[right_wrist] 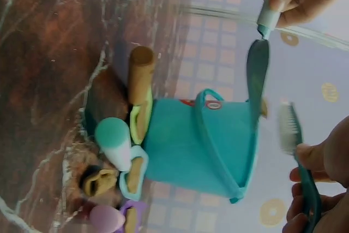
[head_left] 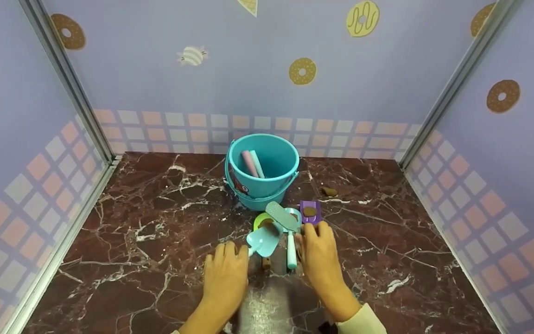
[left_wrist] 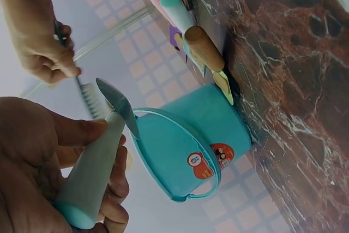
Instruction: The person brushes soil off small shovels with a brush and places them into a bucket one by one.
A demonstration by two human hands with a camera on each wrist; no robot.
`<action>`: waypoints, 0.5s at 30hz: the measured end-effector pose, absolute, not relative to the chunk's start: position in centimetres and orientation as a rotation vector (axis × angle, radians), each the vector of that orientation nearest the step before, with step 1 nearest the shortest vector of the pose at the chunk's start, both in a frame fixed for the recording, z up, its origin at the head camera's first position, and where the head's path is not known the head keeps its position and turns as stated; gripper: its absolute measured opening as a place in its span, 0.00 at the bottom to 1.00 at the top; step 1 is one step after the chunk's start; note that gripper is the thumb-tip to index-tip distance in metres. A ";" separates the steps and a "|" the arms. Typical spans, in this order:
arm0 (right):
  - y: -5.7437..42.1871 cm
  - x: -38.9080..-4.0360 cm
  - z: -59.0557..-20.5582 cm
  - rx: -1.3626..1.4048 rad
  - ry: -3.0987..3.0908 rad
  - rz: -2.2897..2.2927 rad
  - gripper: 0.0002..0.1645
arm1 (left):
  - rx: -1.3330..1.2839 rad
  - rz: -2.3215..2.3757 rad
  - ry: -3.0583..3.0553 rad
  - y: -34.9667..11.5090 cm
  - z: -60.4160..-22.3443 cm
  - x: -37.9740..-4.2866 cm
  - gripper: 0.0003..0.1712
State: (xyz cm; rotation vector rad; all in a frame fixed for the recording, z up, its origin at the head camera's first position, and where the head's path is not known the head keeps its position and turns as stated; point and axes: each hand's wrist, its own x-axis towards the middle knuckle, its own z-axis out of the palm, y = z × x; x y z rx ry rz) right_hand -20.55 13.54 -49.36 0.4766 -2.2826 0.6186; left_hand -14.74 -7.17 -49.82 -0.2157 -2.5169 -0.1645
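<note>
My left hand (head_left: 225,271) grips the pale handle of a light blue toy shovel (head_left: 264,240), its blade held up in front of the bucket. My right hand (head_left: 318,250) pinches the dark teal handle of a brush (right_wrist: 305,181) with white bristles. In the head view the brush head overlaps the shovel blade's upper edge. Beneath them lie a green toy tool (right_wrist: 140,121) with a wooden handle, a light blue one (right_wrist: 133,181) with a white and mint handle, and a purple one (head_left: 311,209) with a pink handle. Brown lumps sit on all three.
A turquoise bucket (head_left: 267,197) stands behind the tools, with a pink handle (head_left: 249,162) and a pale mint one (head_left: 257,163) leaning inside. Another brown lump (head_left: 329,191) lies right of the bucket. Patterned walls (head_left: 267,93) enclose the marbled dark red surface (head_left: 165,218).
</note>
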 end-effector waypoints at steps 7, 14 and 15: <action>12.1 -17.4 -48.9 0.652 -2.361 0.618 0.10 | -0.202 -0.147 -2.514 -7.5 -49.5 -15.0 0.29; 12.3 -17.4 -49.8 0.575 -2.405 0.530 0.12 | -0.224 -0.114 -2.458 -7.4 -49.2 -14.8 0.24; 12.7 -17.8 -49.8 0.549 -2.419 0.534 0.11 | -0.226 -0.108 -2.455 -7.3 -49.3 -14.8 0.23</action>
